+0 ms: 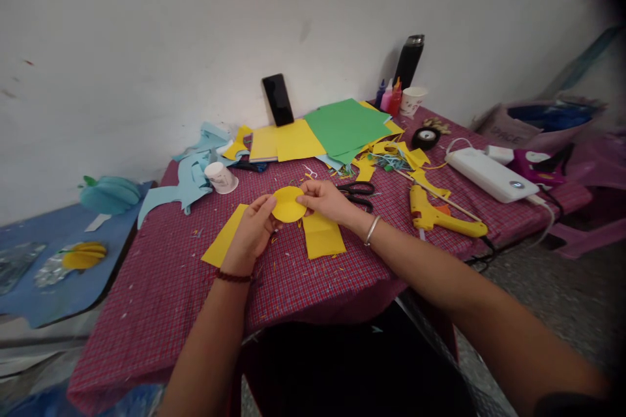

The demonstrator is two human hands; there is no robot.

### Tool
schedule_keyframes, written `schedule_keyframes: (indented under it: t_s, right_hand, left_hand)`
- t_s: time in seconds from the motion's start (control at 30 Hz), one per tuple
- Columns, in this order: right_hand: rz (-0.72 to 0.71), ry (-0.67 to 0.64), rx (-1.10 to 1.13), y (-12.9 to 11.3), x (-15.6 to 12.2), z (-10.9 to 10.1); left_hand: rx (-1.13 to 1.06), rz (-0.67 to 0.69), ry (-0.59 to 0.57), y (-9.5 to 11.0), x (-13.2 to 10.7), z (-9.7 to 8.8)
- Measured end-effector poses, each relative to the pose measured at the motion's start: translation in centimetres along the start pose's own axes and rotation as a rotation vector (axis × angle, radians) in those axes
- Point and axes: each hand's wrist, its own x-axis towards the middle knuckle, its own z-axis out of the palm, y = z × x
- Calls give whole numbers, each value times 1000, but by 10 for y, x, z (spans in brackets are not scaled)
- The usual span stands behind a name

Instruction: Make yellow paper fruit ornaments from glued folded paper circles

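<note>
A round yellow paper disc [288, 204] is pinched at both edges, held just above the table. My left hand [254, 228] grips its left side between thumb and fingers. On the opposite edge my right hand [325, 201] pinches it the same way. Beneath the right hand lies a yellow paper piece [324, 238], and another yellow sheet [223, 238] is partly covered by my left hand. Black-handled scissors [359, 195] rest beyond my right wrist, their blades hidden by the hand.
A checked cloth covers the table [161, 287]. Green sheets [349, 124], a leaning phone [278, 99], a paper cup [221, 178] and light blue scraps [193, 176] lie farther back. To the right are a yellow glue gun [440, 216] and a white power bank [491, 174].
</note>
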Motion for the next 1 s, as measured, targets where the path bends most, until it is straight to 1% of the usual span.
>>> schedule_keyframes:
  t_s: [0.07, 0.27, 0.47, 0.6, 0.7, 0.87, 1.0]
  right_hand:
    - [-3, -29, -8, -1, 0, 1]
    - [-16, -95, -20, -4, -4, 3]
    - [-56, -120, -39, -3, -6, 3]
    - [-91, -116, -75, 4, -7, 6]
    - [-127, -95, -119, 9, -9, 11]
    - [-198, -44, -197, 6, -11, 14]
    - [-223, -39, -227, 2, -12, 15]
  left_hand:
    - [13, -13, 4, -2, 1, 1]
    - [73, -31, -32, -12, 1, 8]
    - [92, 28, -10, -16, 3, 7]
    - [111, 54, 4, -17, 4, 5]
    - [143, 63, 0, -18, 3, 6]
    - [219, 110, 53, -22, 3, 14]
    - [252, 135, 101, -26, 3, 16]
